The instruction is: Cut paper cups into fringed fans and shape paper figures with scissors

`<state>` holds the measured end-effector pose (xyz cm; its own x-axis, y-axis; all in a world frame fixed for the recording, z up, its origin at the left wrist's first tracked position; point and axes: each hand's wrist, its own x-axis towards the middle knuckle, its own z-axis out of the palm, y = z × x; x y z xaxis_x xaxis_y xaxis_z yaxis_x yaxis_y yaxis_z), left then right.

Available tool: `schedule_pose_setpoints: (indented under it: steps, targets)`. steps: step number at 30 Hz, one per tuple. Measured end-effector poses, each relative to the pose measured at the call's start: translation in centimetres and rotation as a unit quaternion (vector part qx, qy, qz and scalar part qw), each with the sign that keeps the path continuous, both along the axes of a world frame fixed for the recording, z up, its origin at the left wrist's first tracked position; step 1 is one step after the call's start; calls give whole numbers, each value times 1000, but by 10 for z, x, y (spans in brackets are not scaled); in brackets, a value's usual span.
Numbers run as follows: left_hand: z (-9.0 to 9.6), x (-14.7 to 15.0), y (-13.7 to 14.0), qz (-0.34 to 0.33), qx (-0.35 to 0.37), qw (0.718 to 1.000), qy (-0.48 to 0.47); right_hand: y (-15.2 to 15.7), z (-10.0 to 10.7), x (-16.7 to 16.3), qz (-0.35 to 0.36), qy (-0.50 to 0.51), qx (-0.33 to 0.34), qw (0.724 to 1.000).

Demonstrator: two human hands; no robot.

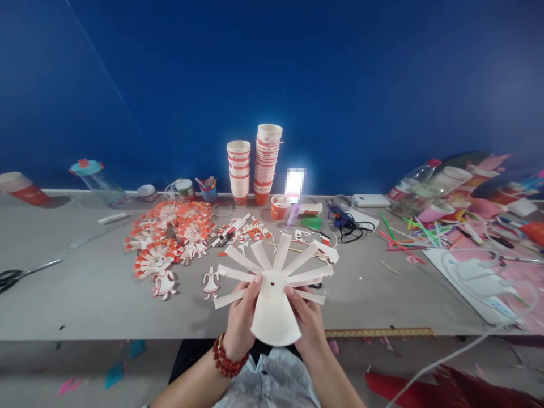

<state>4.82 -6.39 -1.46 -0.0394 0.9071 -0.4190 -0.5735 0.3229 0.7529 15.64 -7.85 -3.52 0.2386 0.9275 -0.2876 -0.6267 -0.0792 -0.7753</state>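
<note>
Your left hand [243,309] and right hand [310,318] pinch the cut paper cup [275,317]; likely light, its strips [260,255] bend-prone, so grip beside the base [278,277].

- A smooth, deep-blue wall [178,73] is filling the whole upper half of the view, turning duller and more purplish towards the right.
- A thin, pale, straight line [102,63] is slanting down across its left part.
- A small, upright, white glowing rectangle [294,186], blurred into blocks, is casting a bluish halo onto the wall just behind.
- A long, matt grey surface [382,306] is stretching from side to side below the wall, its front edge running nearly straight.
- A greyish floor [144,379] is showing beneath, where bright-blue flat scraps [114,375] and pink flat scraps [68,386] are lying scattered.
</note>
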Motion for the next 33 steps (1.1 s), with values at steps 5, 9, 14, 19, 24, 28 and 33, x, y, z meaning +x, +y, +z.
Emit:
schedule_pose_setpoints:
  steps: [5, 9, 14, 19, 24, 28, 33]
  targets:
    - [0, -1, 0, -29, 18, 999, 29, 0, 1, -1, 4, 4, 31, 1000]
    - [7, 0, 6, -91, 76, 991, -61, 0, 0, -4, 22, 0, 30, 999]
    - [12, -2, 14, -127, 80, 983, -103, 0, -16, -5, -3, -60, 48, 997]
    - [14, 0, 14, -93, 9, 990, -110, 0, -20, -5, 12, -71, 68, 995]
    - [10, 3, 13, -52, -16, 992, -110, 0, -18, -8, -3, -53, 50, 997]
    - [6, 3, 13, -38, -24, 993, -107, -1, -18, -9, 1, -25, 46, 999]
    - [4, 6, 11, -63, 8, 993, -102, 2, -14, -10, -6, 23, 34, 999]
